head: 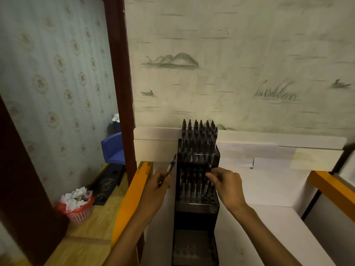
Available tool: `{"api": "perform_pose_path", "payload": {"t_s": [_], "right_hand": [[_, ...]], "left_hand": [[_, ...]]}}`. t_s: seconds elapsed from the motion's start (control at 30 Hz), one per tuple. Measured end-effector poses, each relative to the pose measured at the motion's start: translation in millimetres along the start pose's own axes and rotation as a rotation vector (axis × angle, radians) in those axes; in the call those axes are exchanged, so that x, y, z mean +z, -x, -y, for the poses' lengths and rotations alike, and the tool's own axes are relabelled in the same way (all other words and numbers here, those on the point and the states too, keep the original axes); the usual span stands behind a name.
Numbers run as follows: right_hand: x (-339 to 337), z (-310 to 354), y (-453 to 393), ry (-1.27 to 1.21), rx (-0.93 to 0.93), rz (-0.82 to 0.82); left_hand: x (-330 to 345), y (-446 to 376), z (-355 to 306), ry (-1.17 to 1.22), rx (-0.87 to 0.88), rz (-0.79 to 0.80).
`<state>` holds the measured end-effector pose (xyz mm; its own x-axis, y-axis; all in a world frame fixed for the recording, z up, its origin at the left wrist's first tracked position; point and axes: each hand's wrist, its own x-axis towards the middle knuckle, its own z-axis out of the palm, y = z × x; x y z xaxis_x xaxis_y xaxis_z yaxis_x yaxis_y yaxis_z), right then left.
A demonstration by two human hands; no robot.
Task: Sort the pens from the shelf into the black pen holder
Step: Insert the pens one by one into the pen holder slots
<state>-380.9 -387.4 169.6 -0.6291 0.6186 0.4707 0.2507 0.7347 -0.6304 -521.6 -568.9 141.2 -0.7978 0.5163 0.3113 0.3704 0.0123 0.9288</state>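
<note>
- The black pen holder (pixel 196 189) stands on the white shelf (pixel 269 189), its tiers stepping up toward the wall; the top tier is packed with pens.
- Left hand (pixel 155 187), just left of the holder, has its fingers closed around a pen (pixel 171 166) low on the barrel.
- Right hand (pixel 224 181) pinches a second pen (pixel 210 169) over the holder's middle tier, right side.
- The pens look light, stiff and smooth (likely slippery); a mid-barrel grip should steer the tip into a slot.

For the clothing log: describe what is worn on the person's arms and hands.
Nothing is worn: the left hand and right hand are bare, without gloves, rings, a watch or bracelets. Both forearms are uncovered down to the frame edge; no sleeve shows.
</note>
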Motion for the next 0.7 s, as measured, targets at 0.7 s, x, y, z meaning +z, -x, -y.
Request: {"api": "perform_pose_path", "payload": {"t_s": [0.7], "right_hand": [[-3.3, -6.7, 9.9, -0.022, 0.059, 0.081]], "left_hand": [[23.8, -2.8, -8.1, 0.055, 0.016, 0.201]]}}
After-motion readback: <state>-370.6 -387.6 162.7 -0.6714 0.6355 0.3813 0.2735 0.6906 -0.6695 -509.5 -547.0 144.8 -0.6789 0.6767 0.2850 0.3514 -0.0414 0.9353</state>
